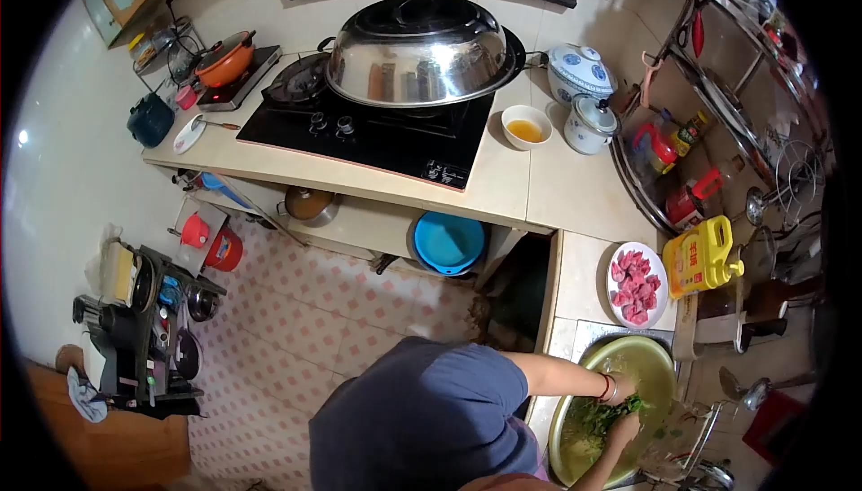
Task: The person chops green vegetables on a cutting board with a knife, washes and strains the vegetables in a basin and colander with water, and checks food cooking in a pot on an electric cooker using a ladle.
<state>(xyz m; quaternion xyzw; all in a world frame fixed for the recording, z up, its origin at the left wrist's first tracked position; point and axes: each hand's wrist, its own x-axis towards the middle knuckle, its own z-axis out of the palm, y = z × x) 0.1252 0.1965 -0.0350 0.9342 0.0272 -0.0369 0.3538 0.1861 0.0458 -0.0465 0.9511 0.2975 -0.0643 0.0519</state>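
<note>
- Greens [600, 417] lie bunched inside a yellow-green basin [668, 372], toward its middle; the basin stands in the sink [585, 333].
- The person's left hand [620, 390], with bracelets [608, 388] at the wrist, is down in the basin at the upper edge of the greens; one cannot tell whether its fingers are closed on them.
- The right hand [626, 426] is just beside it, at the lower edge of the greens; its grip cannot be made out either.
- The person, in a dark blue shirt [413, 415], leans over the basin with both arms reaching into it.
- Just beyond the basin, a white plate [633, 246] of red meat [636, 286] sits on the counter [588, 199].
- A yellow jug [700, 258] stands beside the plate.
- Farther along are a bowl [528, 144] of amber liquid and, near it, two blue-and-white pots, one large [575, 69] and one small [590, 127].
- A shiny domed lid [417, 65] covers much of the black stove [359, 148].
- At the counter's far end, an orange pot [224, 65] rests on a small cooker [247, 81].
- Below the counter, a blue tub [449, 240] and a lidded pot [308, 206] sit apart.
</note>
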